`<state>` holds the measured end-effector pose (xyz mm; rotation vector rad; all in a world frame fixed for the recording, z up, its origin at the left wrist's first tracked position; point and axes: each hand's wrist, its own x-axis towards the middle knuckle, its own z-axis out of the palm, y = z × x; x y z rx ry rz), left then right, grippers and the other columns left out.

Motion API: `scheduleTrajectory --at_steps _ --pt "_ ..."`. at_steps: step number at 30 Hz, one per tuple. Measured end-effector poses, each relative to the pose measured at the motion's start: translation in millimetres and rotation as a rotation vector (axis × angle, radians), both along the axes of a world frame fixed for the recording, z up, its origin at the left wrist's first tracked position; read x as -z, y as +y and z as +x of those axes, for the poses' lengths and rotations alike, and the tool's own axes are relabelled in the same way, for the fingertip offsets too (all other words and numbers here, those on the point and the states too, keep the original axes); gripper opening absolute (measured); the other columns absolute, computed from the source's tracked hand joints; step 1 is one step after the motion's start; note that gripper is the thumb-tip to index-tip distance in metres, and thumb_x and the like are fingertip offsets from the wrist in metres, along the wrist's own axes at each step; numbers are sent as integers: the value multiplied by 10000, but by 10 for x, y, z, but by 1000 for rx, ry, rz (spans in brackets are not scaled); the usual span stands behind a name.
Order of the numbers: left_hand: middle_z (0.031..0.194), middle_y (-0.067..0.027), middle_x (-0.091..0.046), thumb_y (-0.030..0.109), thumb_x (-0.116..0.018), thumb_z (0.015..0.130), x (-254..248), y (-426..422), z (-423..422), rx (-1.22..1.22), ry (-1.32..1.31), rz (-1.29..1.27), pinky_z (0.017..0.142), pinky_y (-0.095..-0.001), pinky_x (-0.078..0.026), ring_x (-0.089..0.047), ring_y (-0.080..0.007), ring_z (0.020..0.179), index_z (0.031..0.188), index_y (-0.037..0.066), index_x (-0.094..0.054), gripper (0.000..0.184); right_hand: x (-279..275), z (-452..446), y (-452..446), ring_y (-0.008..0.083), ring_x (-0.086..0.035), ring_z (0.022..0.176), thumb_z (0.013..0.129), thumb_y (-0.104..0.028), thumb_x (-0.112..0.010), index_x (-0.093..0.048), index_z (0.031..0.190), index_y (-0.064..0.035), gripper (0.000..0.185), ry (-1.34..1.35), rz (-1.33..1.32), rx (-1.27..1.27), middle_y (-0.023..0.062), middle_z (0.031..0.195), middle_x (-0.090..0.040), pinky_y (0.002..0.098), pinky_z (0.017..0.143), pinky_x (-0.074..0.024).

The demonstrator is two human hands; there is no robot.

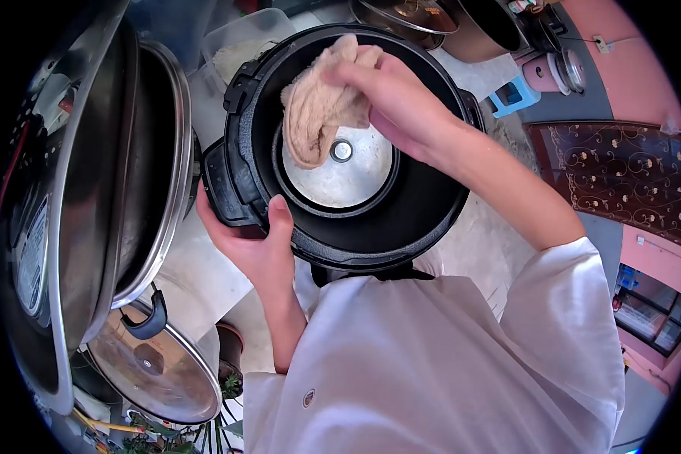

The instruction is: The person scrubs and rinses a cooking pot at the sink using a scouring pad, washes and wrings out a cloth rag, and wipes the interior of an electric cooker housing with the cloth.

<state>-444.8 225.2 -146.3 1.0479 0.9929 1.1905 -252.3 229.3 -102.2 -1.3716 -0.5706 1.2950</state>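
Observation:
A black round cooker body [401, 219] stands open in front of me, with a silvery metal plate [356, 178] and a small round button at its centre inside. My right hand [397, 98] grips a beige cloth [314, 113], which hangs over the upper left part of the plate. At the cooker's lower left, my left hand [257, 242] is closed on its black side handle [231, 185], thumb on top near the rim. The fingertips of my left hand are partly hidden beneath the handle.
Large metal pans [178, 151] stand upright close on the left. Below them lies a glass lid [155, 371] beside plants. A clear plastic container [242, 41] is behind the cooker. Further pots [480, 30], a blue stool [514, 97] and a patterned dark panel [613, 178] are to the right.

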Motion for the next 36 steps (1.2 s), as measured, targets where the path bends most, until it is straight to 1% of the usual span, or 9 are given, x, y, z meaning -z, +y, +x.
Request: scheduleTrajectory --at_steps 4,10,12,14,17,22,28,35,36 --pt "1188 -137 -437 -49 -656 648 58 23 0 18 -50 13 915 -296 -406 -497 -205 1055 1303 -20 -281 756 422 199 -192 203 -576 987 829 -162 -576 -452 1184 33 424 -760 -308 -381 137 1003 -594 286 876 -439" --pt "1167 -133 -445 -71 -629 635 59 18 -21 2 -58 17 892 -290 -420 -508 -201 1025 1303 -19 -282 755 724 -382 148 391 -574 830 820 -174 -572 -476 986 70 311 -891 -145 -654 271 890 -568 410 726 -464" --pt "1152 -135 -454 -78 -625 631 37 28 -20 1 -41 5 863 -281 -436 -521 -194 995 1303 -19 -281 757 756 -664 -115 383 -548 890 713 -97 -646 -485 1011 51 370 -1097 59 -708 243 931 -552 398 800 -437" --pt "1146 -135 -457 -79 -624 632 21 26 5 -3 -49 -22 853 -276 -441 -525 -190 985 1303 -20 -280 757 722 -421 -134 365 -531 928 703 -86 -637 -483 1039 33 388 -803 69 -995 220 946 -531 397 824 -435" --pt "1139 -135 -460 -94 -617 630 -35 15 8 -2 -43 -49 838 -267 -444 -523 -178 981 1304 -22 -275 759 577 -222 -437 296 -460 1059 689 -116 -650 -470 1089 -21 448 -1174 239 -1331 143 1069 -471 366 885 -396" --pt "1142 -136 -459 -111 -611 625 -26 14 0 11 -64 -47 836 -265 -442 -519 -176 986 1302 -26 -274 762 807 -213 -329 264 -471 984 706 -154 -605 -462 1081 -40 418 -1487 462 -1245 118 1026 -469 340 864 -398" --pt "1134 -142 -466 -107 -616 627 -30 18 10 -14 -63 -17 851 -281 -440 -528 -181 970 1286 -58 -279 742 731 -185 96 369 -526 942 779 -186 -590 -424 1060 31 392 -1549 -32 -852 224 993 -533 394 821 -443" --pt "1101 -136 -483 -74 -637 634 -22 19 37 -19 -39 5 832 -276 -447 -537 -169 941 1271 -66 -297 722 607 -47 160 373 -597 852 795 -193 -566 -447 1053 78 393 -1406 -377 -865 228 843 -613 401 774 -470" --pt "1096 -133 -484 -67 -638 636 -24 21 39 -21 -40 -1 827 -274 -449 -537 -166 934 1269 -67 -298 718 697 -142 63 367 -582 873 773 -180 -580 -456 1067 59 399 -1530 19 -791 232 887 -591 402 783 -461"
